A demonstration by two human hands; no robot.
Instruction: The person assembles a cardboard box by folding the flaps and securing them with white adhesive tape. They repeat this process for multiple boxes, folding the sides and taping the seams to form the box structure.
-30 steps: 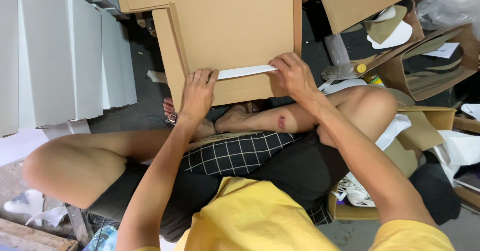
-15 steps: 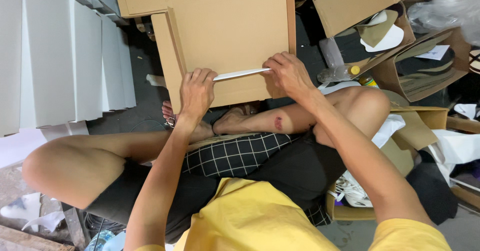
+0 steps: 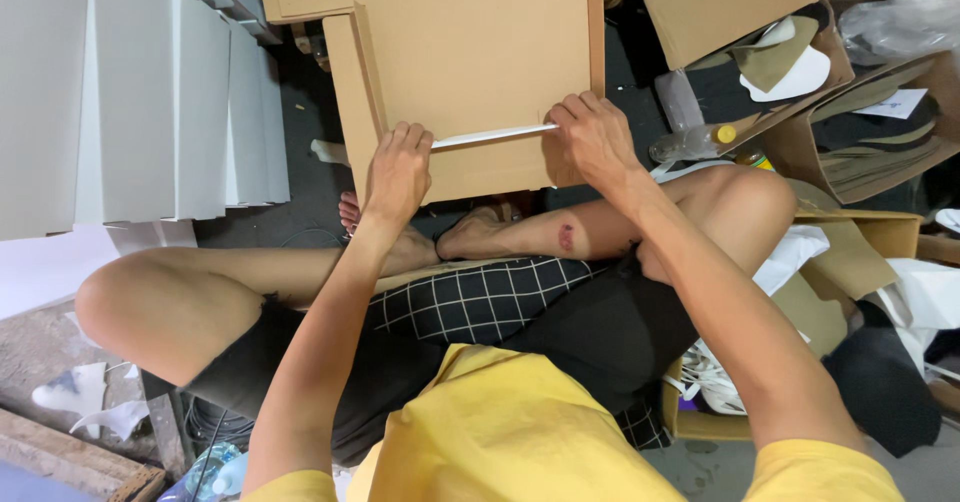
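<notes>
Across the lap, toward 12 o'clock, a flat cardboard box blank point(image 3: 470, 62) is laid; a white strip point(image 3: 495, 136) is pinched at both ends by left hand point(image 3: 398, 172) and right hand point(image 3: 592, 140), fingers closed. Uneven pull could skew or wrinkle it.

Light: I read it as even, diffuse and bright; source not visible.
Shadows: soft, darkest on the floor under the cardboard sheet point(image 3: 470, 52).
Glare: white panels point(image 3: 130, 92) near washed out.
Focus: sharp centre, no motion blur.
Edges: mild wide-angle stretch.
</notes>
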